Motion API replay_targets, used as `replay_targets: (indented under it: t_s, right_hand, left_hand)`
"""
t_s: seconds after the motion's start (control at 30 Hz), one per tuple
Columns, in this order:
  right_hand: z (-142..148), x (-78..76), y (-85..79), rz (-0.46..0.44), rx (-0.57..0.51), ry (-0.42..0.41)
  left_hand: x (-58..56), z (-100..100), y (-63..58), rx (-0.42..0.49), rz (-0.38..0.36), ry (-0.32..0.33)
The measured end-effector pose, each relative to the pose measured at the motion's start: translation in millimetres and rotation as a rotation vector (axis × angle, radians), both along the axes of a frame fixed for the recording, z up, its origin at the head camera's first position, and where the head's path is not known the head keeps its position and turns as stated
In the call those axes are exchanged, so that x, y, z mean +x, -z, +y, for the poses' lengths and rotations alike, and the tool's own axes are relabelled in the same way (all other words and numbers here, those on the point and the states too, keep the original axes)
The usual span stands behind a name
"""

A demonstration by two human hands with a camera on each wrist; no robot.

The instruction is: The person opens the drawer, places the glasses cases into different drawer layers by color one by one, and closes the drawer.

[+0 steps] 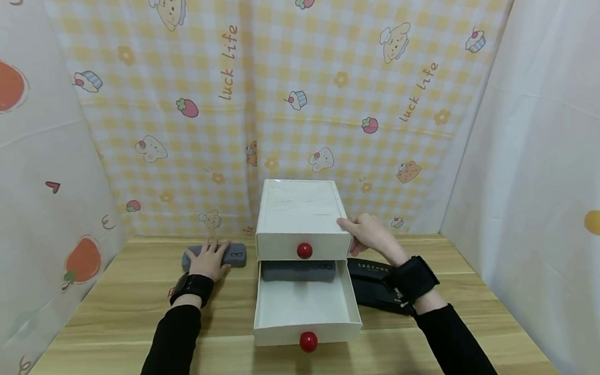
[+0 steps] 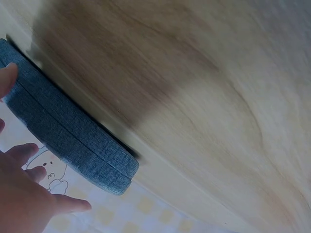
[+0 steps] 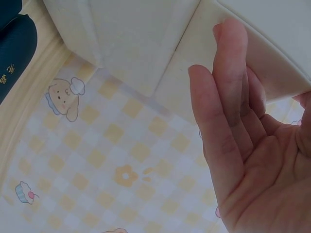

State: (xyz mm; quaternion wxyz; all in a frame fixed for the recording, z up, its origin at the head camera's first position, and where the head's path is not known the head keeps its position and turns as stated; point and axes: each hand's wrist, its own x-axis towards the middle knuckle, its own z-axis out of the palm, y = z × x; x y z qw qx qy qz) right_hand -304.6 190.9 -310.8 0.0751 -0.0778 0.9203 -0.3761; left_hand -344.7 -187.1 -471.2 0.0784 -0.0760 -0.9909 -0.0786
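Note:
A grey fabric glasses case [image 1: 238,254] lies on the table at the left. My left hand [image 1: 209,262] is over it with spread fingers, and in the left wrist view the thumb touches the case [image 2: 73,126] near one end. In the middle stands a white two-drawer box [image 1: 301,205]. Its upper drawer is in, while the lower drawer [image 1: 304,306] is pulled out and holds another grey glasses case [image 1: 297,271] at its back. My right hand [image 1: 372,233] touches the box's upper right side, fairly straight fingers along the side wall [image 3: 194,53].
A black pouch [image 1: 372,293] with gold lettering lies right of the box, under my right wrist. Red round knobs [image 1: 304,250] stick out from the drawer fronts. A checked curtain [image 1: 296,129] hangs behind the wooden table [image 1: 228,355], with white curtains at both sides.

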Motion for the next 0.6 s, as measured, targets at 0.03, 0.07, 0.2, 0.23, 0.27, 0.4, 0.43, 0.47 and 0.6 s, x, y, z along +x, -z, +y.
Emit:
replay_targets:
  t_s: [0.03, 0.07, 0.2, 0.23, 0.27, 0.4, 0.43, 0.47, 0.6]
  right_hand:
    - [-0.1, -0.1, 0.2, 0.001, 0.002, 0.0]
    - [-0.2, -0.1, 0.4, 0.002, 0.004, 0.0]
    - [-0.1, -0.2, 0.8, 0.009, 0.007, -0.003]
    - [-0.1, -0.1, 0.9, 0.009, 0.006, -0.004]
    - [0.0, 0.0, 1.0, 0.009, 0.004, -0.005]
    - [0.3, 0.0, 1.9, 0.011, -0.004, -0.009]
    - [0.4, 0.0, 2.1, 0.012, -0.005, -0.011]
    - [0.5, 0.0, 2.1, 0.012, -0.006, -0.012]
    - [1.3, 0.2, 1.3, 0.007, -0.014, -0.008]
  left_hand:
    - [0.2, 0.4, 0.0, -0.002, -0.007, -0.001]
    - [0.5, 0.9, -0.5, 0.002, -0.016, -0.005]
    - [1.6, 2.0, -1.2, -0.004, -0.033, -0.011]
    - [1.7, 1.7, -0.7, -0.007, -0.028, -0.011]
    - [1.7, 1.5, -0.2, -0.008, -0.018, -0.01]
    - [0.9, -1.5, 4.7, -0.024, 0.027, -0.006]
    - [0.1, -2.8, 6.8, -0.024, 0.03, -0.007]
    - [-0.6, -3.5, 8.4, -0.024, 0.032, -0.008]
    - [-1.5, -2.8, 8.0, -0.014, 0.04, -0.002]
